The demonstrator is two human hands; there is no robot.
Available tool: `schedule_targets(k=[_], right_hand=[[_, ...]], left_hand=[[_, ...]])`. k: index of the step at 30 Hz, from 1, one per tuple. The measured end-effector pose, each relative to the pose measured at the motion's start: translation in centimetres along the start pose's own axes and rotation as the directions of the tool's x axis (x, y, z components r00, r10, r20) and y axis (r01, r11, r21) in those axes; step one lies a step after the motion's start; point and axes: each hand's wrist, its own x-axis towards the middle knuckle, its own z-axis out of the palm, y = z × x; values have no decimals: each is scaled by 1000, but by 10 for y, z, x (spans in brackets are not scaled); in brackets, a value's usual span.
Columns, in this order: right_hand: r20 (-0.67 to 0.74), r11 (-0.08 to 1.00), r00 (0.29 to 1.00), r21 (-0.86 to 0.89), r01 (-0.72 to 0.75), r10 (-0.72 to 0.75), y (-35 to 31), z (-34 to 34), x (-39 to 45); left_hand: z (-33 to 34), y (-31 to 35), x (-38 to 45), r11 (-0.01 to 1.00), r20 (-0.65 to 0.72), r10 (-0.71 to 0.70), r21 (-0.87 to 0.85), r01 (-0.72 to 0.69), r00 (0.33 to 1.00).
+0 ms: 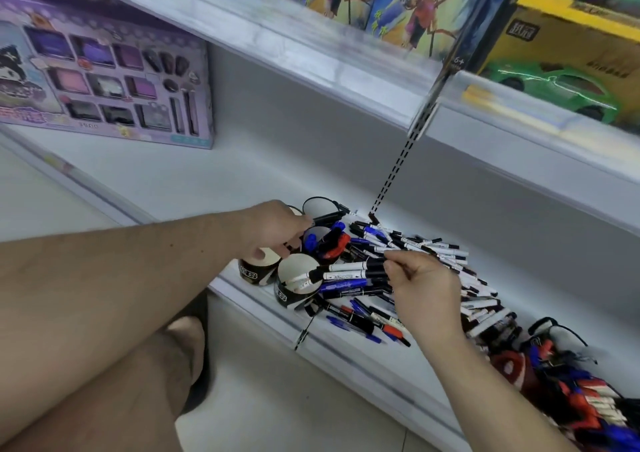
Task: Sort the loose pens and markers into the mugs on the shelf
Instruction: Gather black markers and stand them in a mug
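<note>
Several black-and-white mugs stand at the shelf's front edge: one at the front left (254,270), one beside it (294,290), one holding blue and red markers (327,240) and one at the back (318,206). My left hand (277,228) reaches over them with curled fingers, its fingertips at a black marker (329,217) lying across the back mug's rim. My right hand (422,280) grips a bundle of white and blue markers (349,277), their tips over the front mug's mouth. A big loose pile of pens and markers (426,247) covers the shelf behind my right hand.
A purple toy make-up box (104,77) stands at the shelf's left. The upper shelf (311,46) overhangs with toy boxes and a green car (554,88). More red and blue markers (571,389) lie heaped at the far right. My knee (104,365) is below left.
</note>
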Motion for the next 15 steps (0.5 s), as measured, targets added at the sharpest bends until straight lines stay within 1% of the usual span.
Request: schedule_targets(k=[2, 3, 5, 6, 8, 10, 11, 13, 15], right_hand=[[-5, 975, 980, -98, 200, -201, 8, 21, 3], [9, 953, 961, -131, 275, -276, 12, 33, 7], [55, 917, 930, -150, 369, -365, 20, 58, 17], [83, 908, 920, -149, 391, -382, 23, 71, 21], [146, 906, 918, -162, 391, -369, 30, 96, 30], [263, 909, 918, -218, 355, -295, 39, 117, 36], [342, 898, 905, -267, 350, -252, 44, 128, 37], [469, 827, 864, -400, 395, -185, 52, 144, 36], [565, 725, 812, -497, 478, -148, 53, 151, 35]], left_hand=[[-4, -4, 1, 1000, -14, 6, 13, -6, 1000], [-4, -6, 1, 1000, -11, 10, 23, -9, 1000], [-3, -8, 0, 998, 28, 23, 53, -25, 999], [-1, -9, -1, 996, 57, 35, 77, -39, 998], [4, -10, -2, 989, 102, 60, 126, -73, 993], [7, -9, -3, 984, 133, 73, 149, -93, 988], [8, -9, -4, 984, 146, 76, 151, -98, 986], [10, -7, -4, 982, 169, 83, 154, -109, 982], [13, -5, -3, 980, 187, 92, 159, -122, 978]])
